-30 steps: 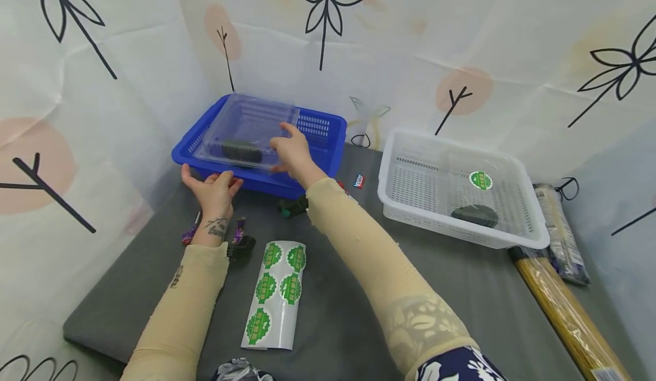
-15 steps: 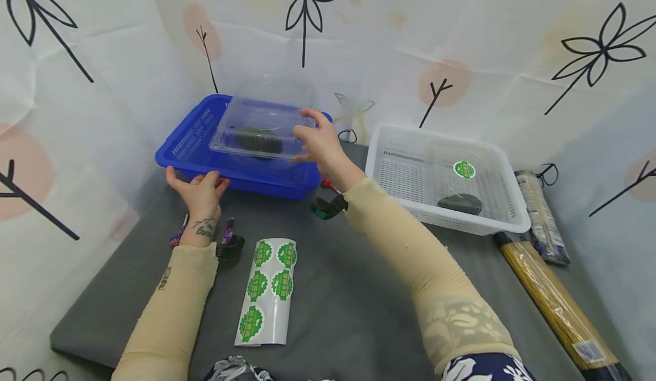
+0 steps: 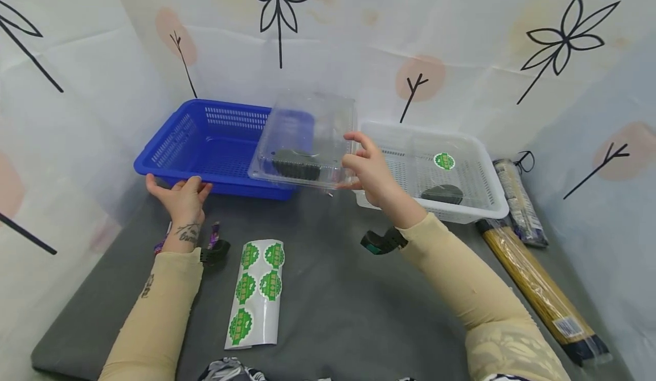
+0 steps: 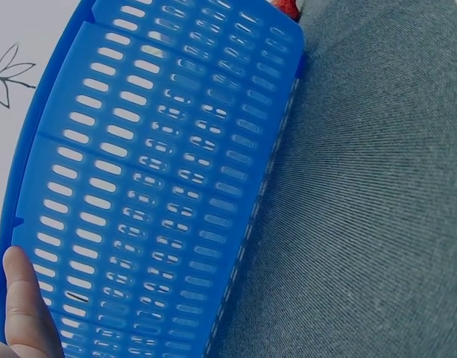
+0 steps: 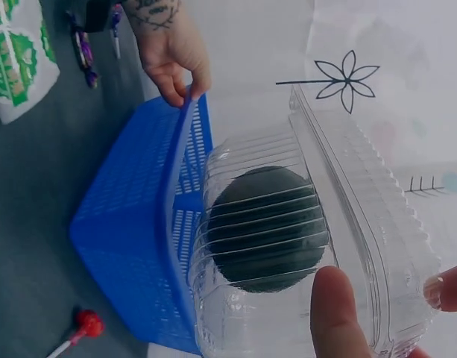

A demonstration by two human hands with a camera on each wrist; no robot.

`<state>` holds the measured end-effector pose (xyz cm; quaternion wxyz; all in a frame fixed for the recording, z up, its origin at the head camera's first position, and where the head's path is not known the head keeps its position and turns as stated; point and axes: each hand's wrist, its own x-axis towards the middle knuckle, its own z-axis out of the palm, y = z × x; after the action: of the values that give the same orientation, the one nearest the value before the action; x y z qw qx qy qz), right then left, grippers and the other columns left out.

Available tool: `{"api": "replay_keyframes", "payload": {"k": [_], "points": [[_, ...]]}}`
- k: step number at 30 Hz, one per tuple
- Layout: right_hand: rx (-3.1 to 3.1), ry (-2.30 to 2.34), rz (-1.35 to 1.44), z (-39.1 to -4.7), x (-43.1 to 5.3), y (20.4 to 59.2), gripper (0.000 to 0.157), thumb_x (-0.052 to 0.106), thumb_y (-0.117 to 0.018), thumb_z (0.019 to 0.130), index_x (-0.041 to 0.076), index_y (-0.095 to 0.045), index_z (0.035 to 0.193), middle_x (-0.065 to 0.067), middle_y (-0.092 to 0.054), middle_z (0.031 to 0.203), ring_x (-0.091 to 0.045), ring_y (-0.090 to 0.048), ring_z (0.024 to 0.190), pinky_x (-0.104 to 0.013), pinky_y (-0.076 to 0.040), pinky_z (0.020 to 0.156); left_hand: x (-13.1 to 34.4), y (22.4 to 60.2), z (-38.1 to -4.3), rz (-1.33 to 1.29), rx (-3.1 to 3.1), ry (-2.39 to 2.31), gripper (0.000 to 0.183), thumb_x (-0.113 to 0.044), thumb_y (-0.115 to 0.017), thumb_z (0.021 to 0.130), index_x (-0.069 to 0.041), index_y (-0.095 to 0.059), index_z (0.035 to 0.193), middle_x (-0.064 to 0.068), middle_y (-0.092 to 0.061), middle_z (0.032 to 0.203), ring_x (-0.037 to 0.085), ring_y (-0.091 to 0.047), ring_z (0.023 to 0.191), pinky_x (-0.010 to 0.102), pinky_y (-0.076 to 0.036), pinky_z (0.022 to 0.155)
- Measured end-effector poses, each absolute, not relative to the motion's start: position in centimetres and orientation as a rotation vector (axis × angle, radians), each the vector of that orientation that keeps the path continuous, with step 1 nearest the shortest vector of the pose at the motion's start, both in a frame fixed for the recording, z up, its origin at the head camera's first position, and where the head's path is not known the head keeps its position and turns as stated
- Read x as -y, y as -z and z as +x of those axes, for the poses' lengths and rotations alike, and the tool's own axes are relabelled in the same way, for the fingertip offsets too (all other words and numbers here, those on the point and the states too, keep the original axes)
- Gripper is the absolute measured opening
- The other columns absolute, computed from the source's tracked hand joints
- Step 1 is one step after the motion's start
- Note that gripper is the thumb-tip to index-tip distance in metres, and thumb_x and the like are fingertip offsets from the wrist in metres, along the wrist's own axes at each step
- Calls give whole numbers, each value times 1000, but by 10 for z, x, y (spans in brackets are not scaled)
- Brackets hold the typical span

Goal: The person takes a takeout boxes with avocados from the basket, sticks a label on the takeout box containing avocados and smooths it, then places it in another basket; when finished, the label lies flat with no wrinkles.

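In the head view my right hand (image 3: 378,177) grips the right edge of a clear plastic clamshell box (image 3: 314,125), tilted over the right end of a blue basket (image 3: 176,142). Inside the box lies a dark oval thing (image 5: 265,227), its kind blurred by the ribbed plastic. The right wrist view shows the thumb (image 5: 334,306) pressed on the box's near side and a fingertip at its far side. My left hand (image 3: 179,205) pinches the near rim of the basket, close to its left corner. From the left wrist, the basket's slotted side fills the view.
A white basket (image 3: 474,213) at right holds another clear box with a green sticker (image 3: 444,161). Beside it lie a long golden packet (image 3: 538,290) and a printed bag (image 3: 520,204). A sticker sheet (image 3: 256,293) lies in front; a red lollipop (image 5: 89,324) is near the blue basket.
My right hand has lifted the clear box from within the blue basket and carried it rightward. My left hand has stayed at the basket's rim, while the head view has swung right.
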<state>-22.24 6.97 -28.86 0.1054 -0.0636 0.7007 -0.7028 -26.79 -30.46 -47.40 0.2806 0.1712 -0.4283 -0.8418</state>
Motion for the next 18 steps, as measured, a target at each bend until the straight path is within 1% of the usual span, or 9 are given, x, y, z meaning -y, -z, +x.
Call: {"api": "replay_keyframes", "payload": {"k": [4,8,9,12,14,17,18], "points": [[-2046,2047,-195,-206,-88,290,54,0,-43,79,16,-34,130,-12,-24,114,-25,-35,83,-48,-50,63,302,466,-261,466,1174,2262,105,2,-70,67,-56,-1,120,1,-29,66,18,-39,48,43,-49,75],[-2021,2037,-174,-189,-102,292,56,0,-43,78,15,-32,130,-14,-21,118,-34,-36,93,-51,-48,64,294,449,-252,512,1171,2285,106,3,-69,68,-55,1,122,2,-28,70,19,-38,49,42,-49,75],[-2011,2043,-164,-184,-105,293,56,-1,-43,77,14,-32,130,-14,-19,121,-35,-36,94,-52,-48,64,292,445,-250,523,1158,2298,106,5,-68,68,-55,1,122,2,-29,69,20,-38,48,42,-50,73],[-1988,2051,-148,-168,-114,295,57,-3,-43,76,14,-32,130,-13,-17,122,-32,-38,87,-51,-48,64,288,437,-246,540,1135,2312,107,8,-66,69,-55,2,123,4,-29,68,22,-37,47,42,-50,71],[-1983,2051,-146,-157,-119,297,57,-4,-44,76,13,-32,130,-13,-17,123,-26,-40,80,-50,-49,64,290,442,-248,530,1157,2301,107,7,-67,69,-55,2,122,3,-30,68,21,-38,47,42,-50,71],[-1982,2037,-150,-140,-128,301,57,-5,-44,75,14,-34,128,-12,-16,124,-20,-40,63,-50,-49,63,292,449,-253,511,1176,2297,108,5,-70,67,-57,2,120,2,-31,68,20,-39,47,42,-50,72],[-1982,2032,-156,-135,-130,303,57,-6,-44,75,13,-34,128,-13,-16,125,-19,-40,64,-50,-49,62,292,449,-253,509,1174,2302,109,5,-70,67,-57,2,120,2,-31,69,21,-39,48,43,-50,73]]}}
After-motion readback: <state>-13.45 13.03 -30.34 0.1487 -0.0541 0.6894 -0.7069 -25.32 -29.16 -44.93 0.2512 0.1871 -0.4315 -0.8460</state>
